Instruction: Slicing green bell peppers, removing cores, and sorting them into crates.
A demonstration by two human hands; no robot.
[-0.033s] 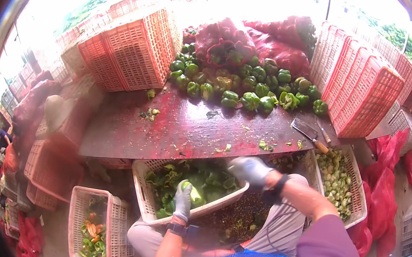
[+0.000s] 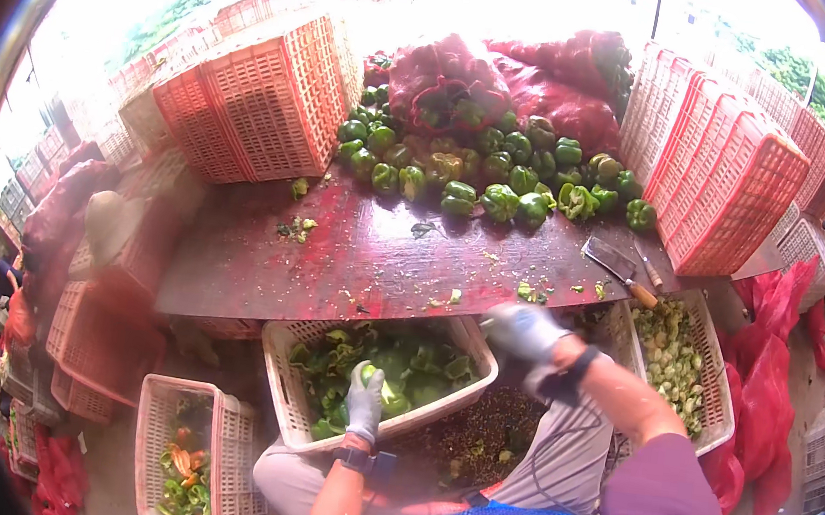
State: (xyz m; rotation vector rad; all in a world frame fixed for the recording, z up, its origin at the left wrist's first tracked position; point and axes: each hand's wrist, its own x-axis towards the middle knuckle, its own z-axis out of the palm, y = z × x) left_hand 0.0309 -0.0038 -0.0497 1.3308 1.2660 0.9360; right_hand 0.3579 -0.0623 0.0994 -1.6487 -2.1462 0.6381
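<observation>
My left hand [image 2: 364, 405], in a grey glove, is closed on a green bell pepper [image 2: 368, 372] above a pale plastic crate [image 2: 276, 384]. Green pepper pieces [image 2: 432, 360] fill much of that crate. Off its right end is my right hand [image 2: 523, 332], gloved too and smeared by motion; whether it grips anything cannot be made out. Whole green bell peppers [image 2: 501, 202] lie heaped at the back of the dark table [image 2: 401, 266]. A cleaver [image 2: 609, 259] and a small knife [image 2: 649, 266] rest at its right side.
On the right stands a crate [image 2: 725, 406] of pale pepper cores, beside red net sacks [image 2: 765, 395]. A crate [image 2: 245, 466] with orange and green peppers is at lower left. Stacked red crates [image 2: 248, 100] and more crates [image 2: 728, 170] flank the table. Full net sacks [image 2: 451, 86] sit behind the heap.
My right hand has shifted slightly to the right, away from the left hand. The pepper in my left hand shows less beyond the fingers than before.
</observation>
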